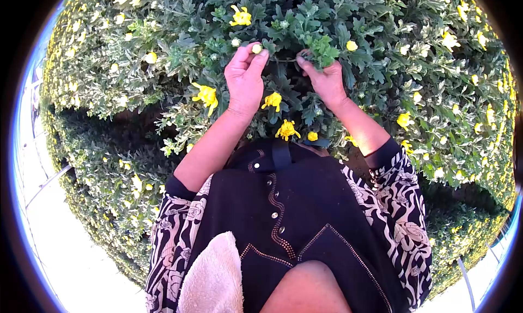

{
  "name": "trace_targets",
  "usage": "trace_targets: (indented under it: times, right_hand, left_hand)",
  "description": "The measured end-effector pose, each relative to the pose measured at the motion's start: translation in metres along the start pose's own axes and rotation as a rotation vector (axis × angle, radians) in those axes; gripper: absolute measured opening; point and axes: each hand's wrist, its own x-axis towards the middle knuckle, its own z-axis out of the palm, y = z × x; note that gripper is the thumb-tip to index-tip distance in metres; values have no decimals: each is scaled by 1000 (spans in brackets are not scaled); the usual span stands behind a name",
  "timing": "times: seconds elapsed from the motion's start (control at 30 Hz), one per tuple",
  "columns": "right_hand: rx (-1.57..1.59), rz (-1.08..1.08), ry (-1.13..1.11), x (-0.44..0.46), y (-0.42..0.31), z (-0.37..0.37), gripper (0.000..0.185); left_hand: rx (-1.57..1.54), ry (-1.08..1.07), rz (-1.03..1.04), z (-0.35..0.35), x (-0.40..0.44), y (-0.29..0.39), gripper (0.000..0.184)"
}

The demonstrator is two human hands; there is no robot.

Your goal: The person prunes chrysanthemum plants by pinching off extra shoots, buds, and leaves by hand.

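At the upper middle of the head view, my left hand [246, 81] is closed, its thumb and fingers pinching a pale yellow chrysanthemum bud [257, 49]. A little to the right, my right hand [328, 83] is also closed, with its fingertips on a green leafy chrysanthemum shoot [323, 49]. Leaves partly cover those fingertips, so the exact grip on the stem is hidden. An open yellow flower [241, 16] stands just above my left hand. Between my forearms, more yellow flowers [272, 101] show among dark leaves.
Dense chrysanthemum plants [190, 57] surround both hands, dotted with yellow blooms and buds. Dark gaps [125, 122] run between rows on both sides. A white cloth [215, 275] hangs over the front of my black top [305, 204]. Thin poles [49, 182] show at the left edge.
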Motion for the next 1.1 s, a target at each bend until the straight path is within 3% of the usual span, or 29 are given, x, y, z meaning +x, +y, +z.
trace_targets:
  times: [0.03,0.07,0.1,0.17,0.2,0.23,0.3,0.37,0.4,0.47,0.5,0.57,0.67,0.7,0.77,1.1]
  right_hand:
    - [86,219,17,1,8,-10,6]
    - [141,301,57,4,19,-18,8]
    - [-7,439,27,10,39,-32,12]
    - [51,811,326,19,29,-40,14]
    - [-12,763,281,24,31,-50,14]
    - [-2,473,155,24,26,-53,17]
    - [353,381,83,21,20,-54,21]
    - [348,444,102,22,-11,-39,29]
    - [469,322,81,22,-20,-31,32]
    - [384,260,126,30,-33,-14,29]
    - [371,195,151,38,-33,-9,28]
    - [451,197,174,47,-28,-7,26]
    - [244,216,162,49,-24,-2,24]
    - [246,217,161,47,-24,-2,24]
    - [387,238,-9,39,-29,0,25]
    - [199,448,1,38,-17,-5,16]
  left_hand:
    - [-10,-36,8,-5,3,-3,17]
    - [-36,-46,-1,-6,2,-5,17]
    - [-60,-55,-10,-8,1,-6,17]
    - [-80,-62,12,-10,3,-1,17]
    - [-99,-69,31,-10,4,2,17]
    - [-101,-69,34,-13,5,4,17]
    - [32,-178,-62,-20,7,9,18]
    - [166,-361,-28,-14,8,19,21]
    - [146,-414,-36,-10,10,20,24]
    - [125,-484,-43,0,12,26,36]
    - [-11,-436,-383,7,15,33,35]
    - [173,-337,-444,12,20,27,31]
    - [273,-271,-132,19,28,15,35]
    - [275,-270,-132,22,30,12,35]
    - [392,-228,135,28,36,7,33]
    - [260,-83,166,31,36,-13,15]
